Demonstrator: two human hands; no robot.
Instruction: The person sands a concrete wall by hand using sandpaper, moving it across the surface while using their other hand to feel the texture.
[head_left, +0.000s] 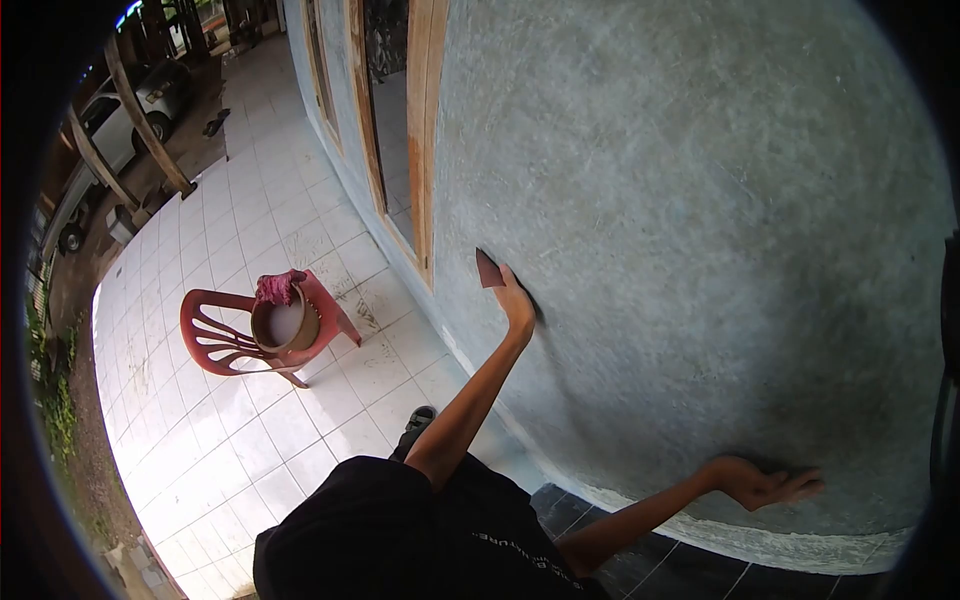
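head view: two hands on a grey plastered wall (700,200).
left hand (515,305) grips a reddish-brown sheet (488,270) and presses it to the wall, near the wooden door frame (425,130); right hand (765,485), well apart, lies with fingers spread on the plaster. off on the white tiled floor (250,440), a red plastic chair (215,335) carries a bucket (285,325) and a red cloth (280,288).

Left hand (516,306) pressing brown sheet (488,270) to wall (700,200), right hand (765,486) flat
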